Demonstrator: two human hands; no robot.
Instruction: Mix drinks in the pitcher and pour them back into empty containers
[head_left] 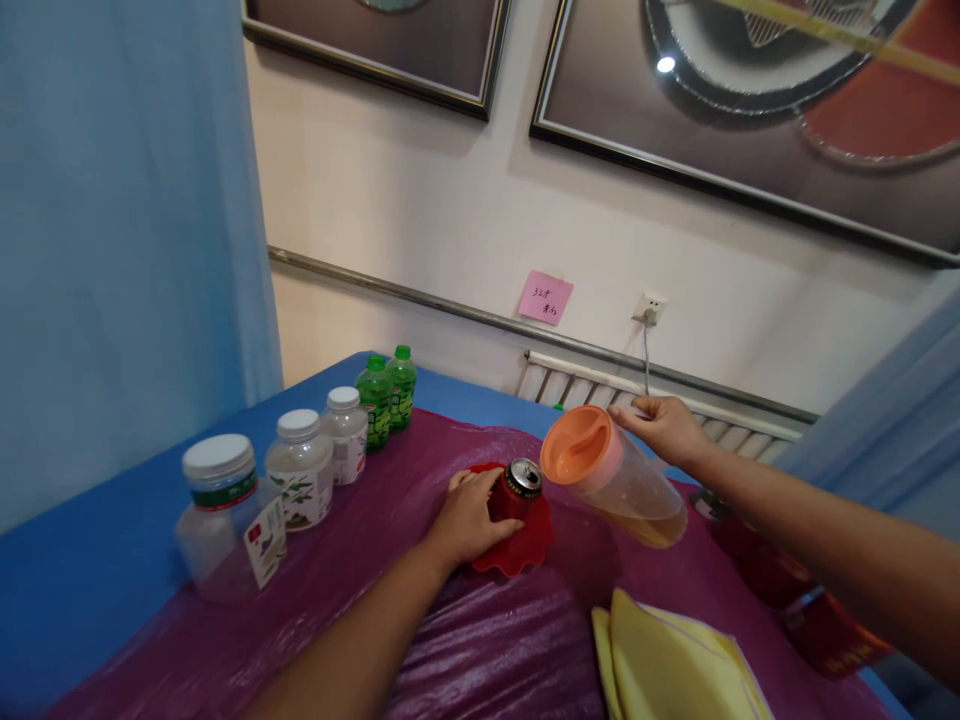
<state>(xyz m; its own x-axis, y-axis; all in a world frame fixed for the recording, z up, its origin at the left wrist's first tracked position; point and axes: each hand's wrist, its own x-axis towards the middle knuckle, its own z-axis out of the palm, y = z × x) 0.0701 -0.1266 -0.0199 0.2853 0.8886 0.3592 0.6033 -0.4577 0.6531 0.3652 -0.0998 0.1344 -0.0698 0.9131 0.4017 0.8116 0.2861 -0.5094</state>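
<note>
My left hand [469, 520] is wrapped round a dark red can [517, 490] with an open silver top. The can stands upright in a red scalloped dish [529, 545]. To its right, my right hand [664, 428] holds a clear pitcher [634, 495] on its upper side, where the handle is. The pitcher is tilted to the left, its orange lid [579, 447] close beside the can's top. Yellowish liquid lies in the pitcher's lower part. No stream of liquid is visible between lid and can.
Clear jars with white lids [300, 470] and green bottles [377, 400] line the left side. A folded yellow cloth [675, 660] lies at the front right; red containers [832, 630] stand beyond it. Purple sheeting [375, 560] covers the blue table [90, 540]. A radiator and wall are behind.
</note>
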